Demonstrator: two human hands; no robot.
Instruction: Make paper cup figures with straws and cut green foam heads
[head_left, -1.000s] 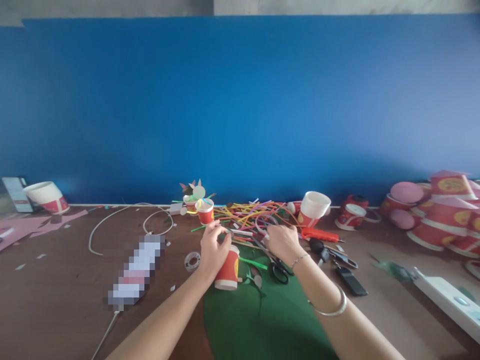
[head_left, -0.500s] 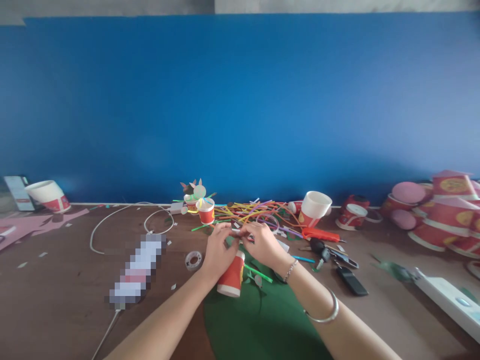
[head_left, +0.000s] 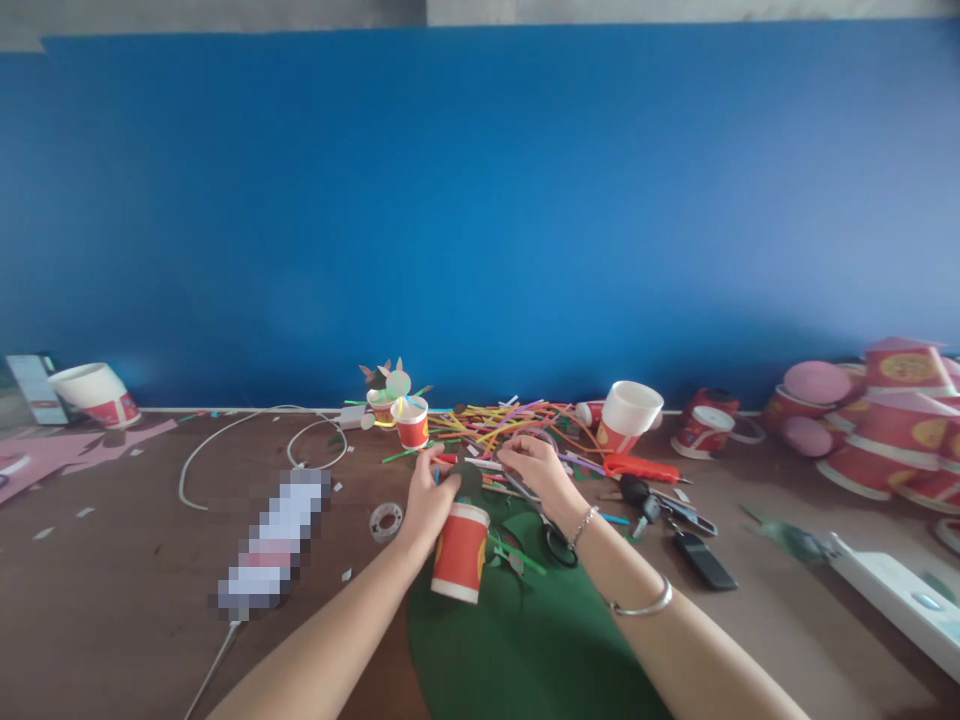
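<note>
Green and curved-edged, a flat sheet (head_left: 540, 640) spreads at six o'clock. Your left hand (head_left: 428, 503) and right hand (head_left: 543, 474) are apart; whether either grips anything, I cannot tell. A red-and-white paper cup (head_left: 459, 558) sits at your left hand's five o'clock, a dark green rounded piece (head_left: 470, 482) at the cup's twelve.

"Lighting?"
"Moderate, soft. Blue wall (head_left: 480, 220) pales toward upper right, goes dark along its base there. Looks brighter from the right."
"Focus?"
"Soft overall. Small details mushy around the left hand (head_left: 429, 503) and right hand (head_left: 546, 478)."
"Edges?"
"Wide-angle stretch: red cups (head_left: 855, 468) far right, smeary. Pixel blocks over the cabled device (head_left: 274, 540), left of centre."
</note>
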